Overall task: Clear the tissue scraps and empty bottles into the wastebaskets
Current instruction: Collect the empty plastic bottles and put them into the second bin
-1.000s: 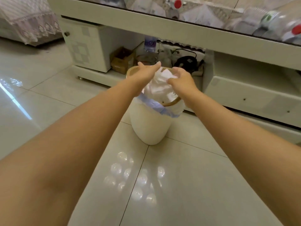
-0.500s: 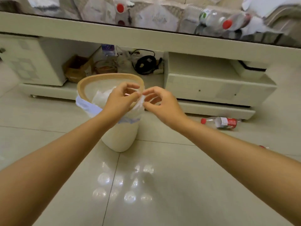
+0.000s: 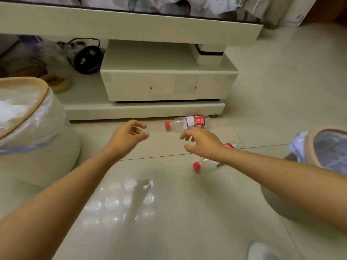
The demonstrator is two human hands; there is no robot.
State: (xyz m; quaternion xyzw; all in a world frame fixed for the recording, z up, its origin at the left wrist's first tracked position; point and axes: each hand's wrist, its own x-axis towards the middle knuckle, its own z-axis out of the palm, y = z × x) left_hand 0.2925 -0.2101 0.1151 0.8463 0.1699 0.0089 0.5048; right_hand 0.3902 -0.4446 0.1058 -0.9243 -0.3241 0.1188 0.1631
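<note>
A clear empty bottle [image 3: 187,123] with a red cap and red label lies on the floor by the cabinet base. A second red-capped bottle [image 3: 201,164] lies nearer, partly hidden under my right forearm. My right hand [image 3: 201,142] hovers open just in front of the first bottle, holding nothing. My left hand [image 3: 127,136] hangs loosely curled and empty over the floor. The white wastebasket [image 3: 37,147] at the left holds white tissue scraps [image 3: 13,109]. A grey wastebasket [image 3: 277,201] with a blue liner stands at the right edge.
A low white TV cabinet [image 3: 169,87] with a glass top carrying more bottles and paper spans the back. Black cables [image 3: 86,59] and clutter sit on its lower shelf. A white object [image 3: 261,250] shows at the bottom edge. Glossy tiled floor lies between the baskets.
Both hands left the white wastebasket's rim, where they held tissue, and now reach empty toward the bottles. The view swung right, bringing the grey wastebasket into sight.
</note>
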